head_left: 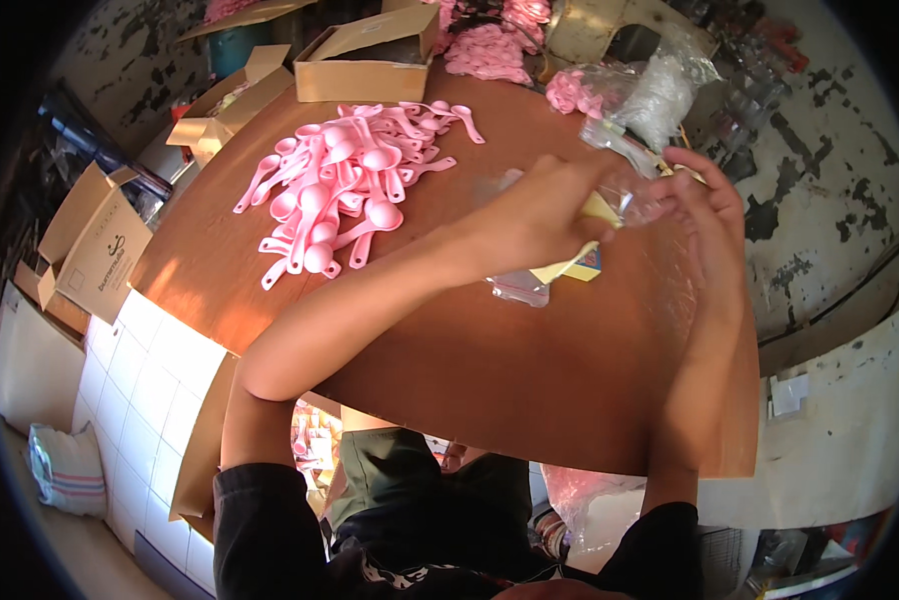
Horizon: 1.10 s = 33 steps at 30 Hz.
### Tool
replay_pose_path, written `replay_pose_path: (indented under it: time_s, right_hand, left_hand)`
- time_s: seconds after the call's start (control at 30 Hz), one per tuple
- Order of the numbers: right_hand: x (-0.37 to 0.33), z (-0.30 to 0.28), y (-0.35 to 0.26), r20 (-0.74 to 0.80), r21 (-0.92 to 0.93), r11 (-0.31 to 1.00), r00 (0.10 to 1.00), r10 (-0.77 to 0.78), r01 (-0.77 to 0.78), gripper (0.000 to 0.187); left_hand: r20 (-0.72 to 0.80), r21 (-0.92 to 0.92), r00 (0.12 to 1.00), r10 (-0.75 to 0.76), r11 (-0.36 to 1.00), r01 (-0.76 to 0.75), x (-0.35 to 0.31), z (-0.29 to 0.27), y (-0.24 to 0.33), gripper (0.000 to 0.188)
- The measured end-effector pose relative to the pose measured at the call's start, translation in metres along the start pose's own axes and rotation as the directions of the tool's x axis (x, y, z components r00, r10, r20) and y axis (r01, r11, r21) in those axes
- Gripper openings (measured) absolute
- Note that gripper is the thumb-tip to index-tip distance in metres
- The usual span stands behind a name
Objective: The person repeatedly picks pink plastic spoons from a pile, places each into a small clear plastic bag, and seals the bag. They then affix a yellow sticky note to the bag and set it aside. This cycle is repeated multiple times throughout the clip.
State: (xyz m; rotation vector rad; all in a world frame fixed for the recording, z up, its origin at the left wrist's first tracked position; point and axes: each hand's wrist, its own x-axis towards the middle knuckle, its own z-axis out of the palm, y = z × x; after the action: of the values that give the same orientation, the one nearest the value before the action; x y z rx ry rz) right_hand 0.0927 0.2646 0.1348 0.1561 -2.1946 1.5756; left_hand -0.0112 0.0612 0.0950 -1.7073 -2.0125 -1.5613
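Our black sleeves lie nearest, short of the curved near edge of the table. Over it, our left hand is closed around a yellow piece while our right hand pinches clear plastic between the two, probably to hold it taut. Pink spoons lie heaped leftward, perhaps to spare working room; our left elbow overhangs the edge, with room between our forearms.

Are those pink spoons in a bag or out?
Out: the pink spoons lie in a loose heap right on the brown table.
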Motion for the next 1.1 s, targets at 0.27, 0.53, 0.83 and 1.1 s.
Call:
replay_pose_path:
  time_s: [0.27, 0.53, 0.83, 1.1]
  right_hand:
    - [0.058, 0.058, 0.126, 0.071, -0.447, 0.892, 0.997, -0.042, 0.069, 0.024]
    - [0.164, 0.143, 0.211, 0.134, -0.71, 0.689, 0.989, -0.068, 0.144, 0.036]
    - [0.194, 0.159, 0.225, 0.079, -0.819, 0.572, 0.996, 0.044, 0.039, 0.024]
    - [0.195, 0.155, 0.239, 0.082, -0.812, 0.574, 0.995, -0.059, 0.101, 0.021]
  left_hand:
    - [0.027, -0.058, 0.938, 0.345, 0.938, -0.343, -0.009, 0.013, 0.023, 0.05]
    - [-0.023, -0.22, 0.951, 0.307, 0.927, -0.304, -0.005, -0.002, 0.027, 0.055]
    - [0.017, -0.149, 0.978, 0.206, 0.968, -0.201, -0.009, -0.018, 0.038, 0.055]
    - [0.058, -0.167, 0.982, 0.177, 0.972, -0.165, -0.005, -0.009, 0.037, 0.054]
